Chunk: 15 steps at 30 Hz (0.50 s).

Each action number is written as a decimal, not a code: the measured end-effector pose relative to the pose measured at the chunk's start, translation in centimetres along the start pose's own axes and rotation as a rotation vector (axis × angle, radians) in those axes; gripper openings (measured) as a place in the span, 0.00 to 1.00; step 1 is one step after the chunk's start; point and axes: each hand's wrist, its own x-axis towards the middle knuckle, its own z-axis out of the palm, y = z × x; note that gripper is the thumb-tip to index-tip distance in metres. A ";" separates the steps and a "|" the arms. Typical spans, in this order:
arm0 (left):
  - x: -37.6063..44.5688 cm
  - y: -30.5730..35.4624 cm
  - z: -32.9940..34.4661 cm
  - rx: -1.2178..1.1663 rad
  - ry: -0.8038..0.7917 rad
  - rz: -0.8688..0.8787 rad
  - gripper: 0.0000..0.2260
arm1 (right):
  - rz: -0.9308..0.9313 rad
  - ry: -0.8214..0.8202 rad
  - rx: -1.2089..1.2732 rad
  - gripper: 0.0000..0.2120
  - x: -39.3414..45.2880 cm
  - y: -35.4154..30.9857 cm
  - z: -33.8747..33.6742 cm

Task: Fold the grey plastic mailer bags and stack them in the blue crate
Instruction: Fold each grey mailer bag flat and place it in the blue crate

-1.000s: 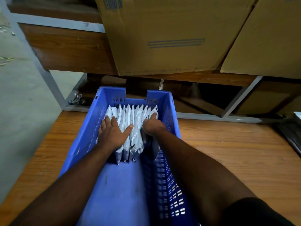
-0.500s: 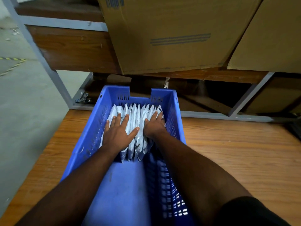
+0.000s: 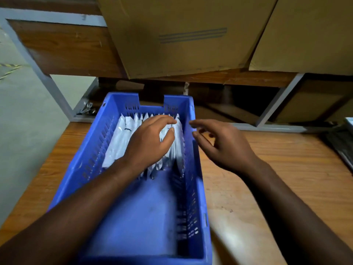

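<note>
A blue slotted crate [image 3: 91, 161] stands on the wooden table in front of me. Several folded grey-white mailer bags [image 3: 119, 139] stand on edge in a row at its far end. My left hand [image 3: 148, 143] rests flat on top of the bags, fingers spread, pressing on them without gripping. My right hand [image 3: 222, 143] hovers outside the crate, just past its right wall, fingers apart and holding nothing. The near half of the crate floor shows bare blue plastic.
The wooden table [image 3: 277, 178] stretches to the right of the crate. Large cardboard boxes [image 3: 181, 35] sit on a metal-framed shelf above and behind. A dark object [image 3: 342, 144] lies at the table's far right edge. Grey floor [image 3: 24, 131] lies to the left.
My right hand has come up out of the crate and moved right, over the table, letting go of the bags. My left hand stays on the bags.
</note>
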 end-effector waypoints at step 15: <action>7.9 23.5 25.6 -0.005 -0.335 0.114 0.14 | 0.419 0.386 -0.207 0.07 -15.6 22.6 -14.2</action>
